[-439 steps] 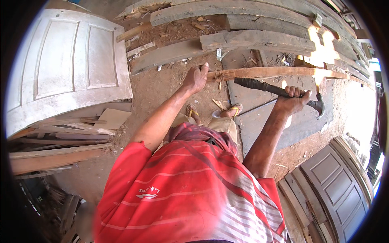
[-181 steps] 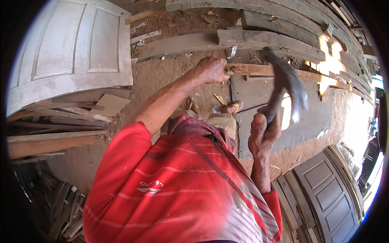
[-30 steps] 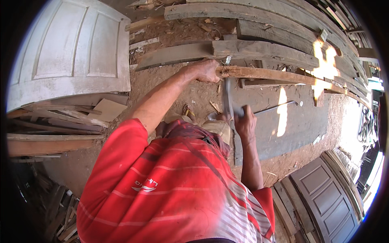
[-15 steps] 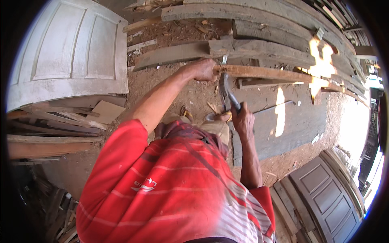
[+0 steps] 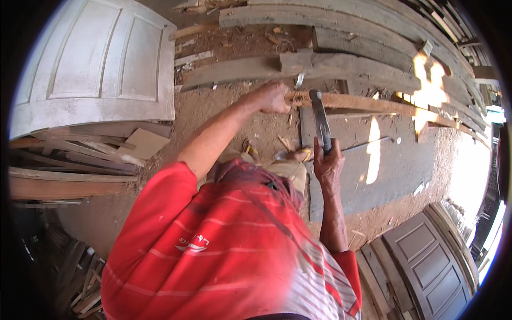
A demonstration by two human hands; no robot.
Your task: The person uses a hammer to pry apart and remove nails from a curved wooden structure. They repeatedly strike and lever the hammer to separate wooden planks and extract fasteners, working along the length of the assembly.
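My left hand is closed round the near-left end of a long, narrow wooden strip, which stretches away to the right. In my right hand is a hammer, gripped by its dark handle. The hammer's metal head overlaps the strip in the picture, a short way right of my left hand. Whether the two touch I cannot tell. A small pale metal-looking piece shows just beyond the strip's held end.
Weathered planks lie stacked beyond the strip. A dark flat sheet is on the ground at right, with a thin rod over it. A white panelled door stands at far left, a brown one at lower right. Scrap boards are piled left.
The hammer has swung from a leftward slant below the strip to a more upright pose, its head now overlapping the strip. My left hand keeps its grip.
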